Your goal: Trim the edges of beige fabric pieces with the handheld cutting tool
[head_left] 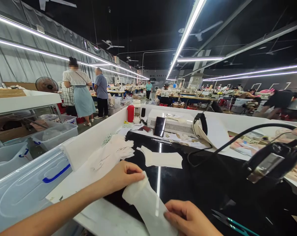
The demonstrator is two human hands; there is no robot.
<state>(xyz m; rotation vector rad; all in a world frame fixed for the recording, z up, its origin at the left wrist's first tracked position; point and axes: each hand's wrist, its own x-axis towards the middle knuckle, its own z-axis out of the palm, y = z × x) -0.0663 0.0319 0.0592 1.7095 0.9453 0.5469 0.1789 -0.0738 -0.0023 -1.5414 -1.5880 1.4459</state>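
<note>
Two hands in play here, and both are on the same white piece: the left hand (131,176) has thumb and finger pinched on its upper end, the right hand (187,218) is clamped on its lower right side. That one held white piece (148,201) hangs at a slant over the near edge of the desk (202,185), and a second, the flat white piece (164,159), lies just beyond it, toward the middle. Over along the left edge sits one heap of pale pieces (111,152), overlapping too much to count. One pair of teal-handled snips (233,224) rests by the near edge, right of the hands. Up at the far edge, count one phone (159,127) leaning on one vented white box (173,121), and one red container (131,113) near the far left corner. The desk itself is glossy black in the middle, reflecting a bright strip, with raised white walls along the left and far edges. Past the left edge, two people stand near a round fan (47,84); farther back, rows of worktables fill a dark-ceilinged hall under long strip lights (186,36).
</note>
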